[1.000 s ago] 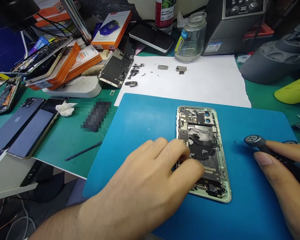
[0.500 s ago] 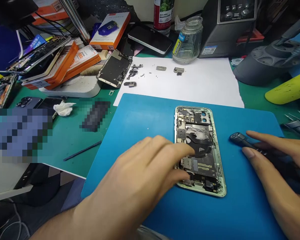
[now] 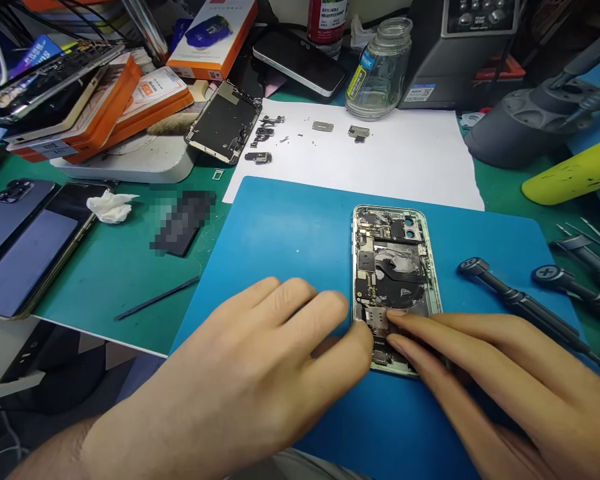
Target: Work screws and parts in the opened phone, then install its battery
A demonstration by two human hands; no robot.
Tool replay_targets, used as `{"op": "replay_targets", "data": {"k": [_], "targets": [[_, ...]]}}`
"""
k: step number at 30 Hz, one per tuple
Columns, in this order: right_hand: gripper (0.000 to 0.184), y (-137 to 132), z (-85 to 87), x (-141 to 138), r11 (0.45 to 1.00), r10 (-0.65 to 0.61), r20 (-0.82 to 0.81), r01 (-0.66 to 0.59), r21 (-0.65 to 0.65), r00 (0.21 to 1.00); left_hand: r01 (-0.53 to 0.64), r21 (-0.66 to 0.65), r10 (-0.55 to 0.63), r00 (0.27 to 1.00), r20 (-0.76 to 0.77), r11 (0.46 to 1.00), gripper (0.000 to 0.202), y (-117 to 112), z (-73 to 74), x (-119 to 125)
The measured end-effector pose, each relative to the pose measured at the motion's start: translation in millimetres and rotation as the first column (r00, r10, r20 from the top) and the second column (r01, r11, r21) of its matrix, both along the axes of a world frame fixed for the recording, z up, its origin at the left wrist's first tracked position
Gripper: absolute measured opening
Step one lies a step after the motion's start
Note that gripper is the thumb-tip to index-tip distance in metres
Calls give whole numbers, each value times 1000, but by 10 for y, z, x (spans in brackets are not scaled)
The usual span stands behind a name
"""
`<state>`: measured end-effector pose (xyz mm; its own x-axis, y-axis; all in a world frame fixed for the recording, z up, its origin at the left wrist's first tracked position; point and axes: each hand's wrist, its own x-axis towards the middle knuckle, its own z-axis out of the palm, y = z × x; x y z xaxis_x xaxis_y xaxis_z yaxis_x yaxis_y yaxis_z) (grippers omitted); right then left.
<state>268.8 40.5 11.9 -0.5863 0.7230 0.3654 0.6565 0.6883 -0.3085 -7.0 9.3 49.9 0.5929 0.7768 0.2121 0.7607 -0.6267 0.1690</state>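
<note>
An opened phone (image 3: pixel 400 267), its back housing full of bared parts, lies on the blue mat (image 3: pixel 280 233). My left hand (image 3: pixel 265 360) is closed at the phone's lower left edge, fingers curled; whatever they pinch is hidden. From the right, my right hand (image 3: pixel 480 367) reaches over the lower part of the phone. Its thumb and a finger are stretched out, tips slightly apart, beside a small metal plate (image 3: pixel 377 319) in the housing. A black screwdriver (image 3: pixel 523 300) lies on the mat beyond my right hand, touched by neither hand.
On a white sheet (image 3: pixel 415 157) behind the mat sit small phone parts and metal shields (image 3: pixel 323 126). A detached screen (image 3: pixel 225 123) leans at its left. A glass jar (image 3: pixel 380 73) stands behind. More screwdrivers (image 3: pixel 580 290) lie right; a thin black pry stick (image 3: pixel 157 298) lies left.
My right hand has let go of the screwdriver and moved left onto the phone. My left hand's fingers have drawn together at the phone's left edge. The view has shifted slightly.
</note>
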Motion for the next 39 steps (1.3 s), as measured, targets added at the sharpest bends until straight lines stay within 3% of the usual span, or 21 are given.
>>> {"op": "replay_targets", "data": {"k": [8,13,17,22,27,32,39], "targets": [[29,-5,16,-33,1000,-12,7,12,-8,1000,70,-85,-62,994,87,994,39,117,11,7],[32,-10,-6,-76,999,22,56,-25,47,998,80,4,-80,993,91,997,50,149,17,-17],[29,-10,19,-104,1000,-2,31,1,16,1000,53,38,-59,983,171,998,54,97,-36,-80],[28,-38,59,-149,998,-65,28,66,-9,997,-10,-58,29,945,327,998,24,21,-102,-116],[33,-34,93,-252,989,-139,-20,138,-46,990,-1,-31,10,958,287,1000,41,38,-74,-110],[37,42,133,-345,987,-155,-60,152,-51,986,23,-1,-22,977,210,1000,45,62,-66,-111],[23,-6,109,-251,990,-113,-100,104,-92,989,33,8,-34,977,209,999,45,67,-77,-119]]}}
